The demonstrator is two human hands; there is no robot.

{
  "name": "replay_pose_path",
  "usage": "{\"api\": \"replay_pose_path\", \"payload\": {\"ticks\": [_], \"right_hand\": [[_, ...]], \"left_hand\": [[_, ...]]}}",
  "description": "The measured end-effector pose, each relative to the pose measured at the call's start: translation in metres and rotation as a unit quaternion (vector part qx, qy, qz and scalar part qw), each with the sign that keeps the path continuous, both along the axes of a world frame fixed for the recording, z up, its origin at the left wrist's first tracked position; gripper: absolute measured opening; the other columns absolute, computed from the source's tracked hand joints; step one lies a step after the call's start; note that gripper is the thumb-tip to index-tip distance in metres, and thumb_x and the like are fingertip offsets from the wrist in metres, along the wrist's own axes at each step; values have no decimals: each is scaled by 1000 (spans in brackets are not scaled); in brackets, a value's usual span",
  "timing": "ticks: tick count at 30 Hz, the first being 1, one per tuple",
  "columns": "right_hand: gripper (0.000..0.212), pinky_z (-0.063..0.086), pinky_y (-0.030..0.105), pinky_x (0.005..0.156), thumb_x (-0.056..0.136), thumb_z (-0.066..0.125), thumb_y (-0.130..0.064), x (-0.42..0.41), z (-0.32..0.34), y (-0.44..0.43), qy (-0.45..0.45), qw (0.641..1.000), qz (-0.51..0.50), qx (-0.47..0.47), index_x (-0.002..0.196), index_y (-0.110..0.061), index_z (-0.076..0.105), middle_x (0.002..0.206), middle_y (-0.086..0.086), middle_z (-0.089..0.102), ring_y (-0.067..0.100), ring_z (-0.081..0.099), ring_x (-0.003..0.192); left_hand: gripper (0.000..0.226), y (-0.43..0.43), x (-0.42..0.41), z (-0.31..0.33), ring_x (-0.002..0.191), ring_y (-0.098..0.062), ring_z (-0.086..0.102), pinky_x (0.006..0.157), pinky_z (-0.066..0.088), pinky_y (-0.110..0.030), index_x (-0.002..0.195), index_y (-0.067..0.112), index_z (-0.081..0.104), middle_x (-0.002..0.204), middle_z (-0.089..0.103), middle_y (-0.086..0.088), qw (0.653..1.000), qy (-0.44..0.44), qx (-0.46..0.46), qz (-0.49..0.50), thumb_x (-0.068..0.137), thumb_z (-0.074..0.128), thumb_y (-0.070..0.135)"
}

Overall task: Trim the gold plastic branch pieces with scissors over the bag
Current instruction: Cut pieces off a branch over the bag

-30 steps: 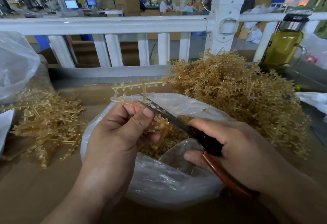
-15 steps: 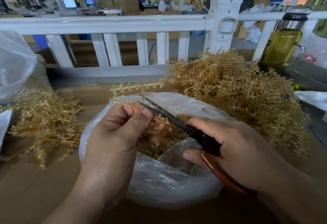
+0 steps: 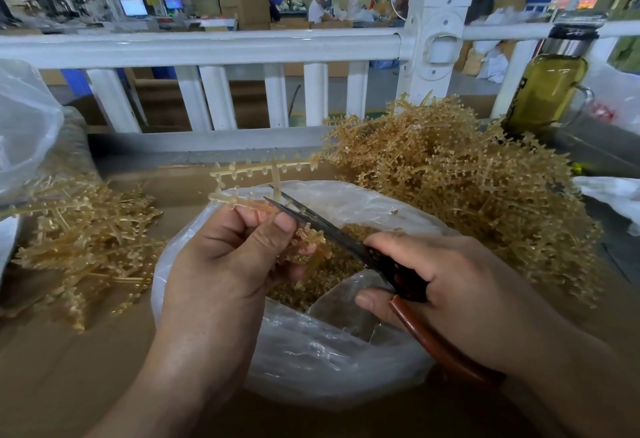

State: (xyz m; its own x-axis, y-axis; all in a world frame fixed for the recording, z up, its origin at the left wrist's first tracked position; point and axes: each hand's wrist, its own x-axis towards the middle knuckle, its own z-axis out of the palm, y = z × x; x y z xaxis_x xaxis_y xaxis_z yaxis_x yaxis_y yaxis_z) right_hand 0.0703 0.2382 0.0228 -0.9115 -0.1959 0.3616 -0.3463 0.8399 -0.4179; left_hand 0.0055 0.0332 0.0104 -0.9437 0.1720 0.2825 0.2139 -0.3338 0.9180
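Gold branch piece [image 3: 264,170] pinched in grip of left hand [image 3: 225,264], right hand [image 3: 460,285] clasping scissors [image 3: 313,222] above bag [image 3: 363,200] rim.

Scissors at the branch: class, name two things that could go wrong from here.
1. The scissors blades sit beside the thumb of the left hand, which pinches the branch piece; a slip may nick it.
2. The piece's far crossbar shows beyond the bag rim, so trimmings there may miss.
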Motion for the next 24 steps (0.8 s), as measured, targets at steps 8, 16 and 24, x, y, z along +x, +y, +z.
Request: {"api": "replay_pose_path", "payload": {"ticks": [8,16,24], "right_hand": [[31,44,24,56,85,60,-58,0,1,-3,-11,1000,-7,-16,98,-30,62,71,-13,58,5,58,66],[30,41,22,53,86,59,-58,1,4,-3,-16,1000,-9,-3,93,-29,62,67,-11,55,9,57,66],[27,37,19,51,88,59,-56,2,5,-3,-12,1000,2,-10,88,-29,61,67,-10,54,8,55,61]], "left_hand": [[13,0,-1,1,71,-15,69,61,56,-26,67,26,64,77,68,-1,1000,-1,10,5,77,72,26],[17,1,0,1,72,-14,68,60,54,-25,68,28,67,76,68,1,1000,15,0,14,81,77,24],[15,1,0,3,70,-12,68,58,53,-23,68,29,68,74,68,3,1000,30,-5,4,82,73,23]]}}
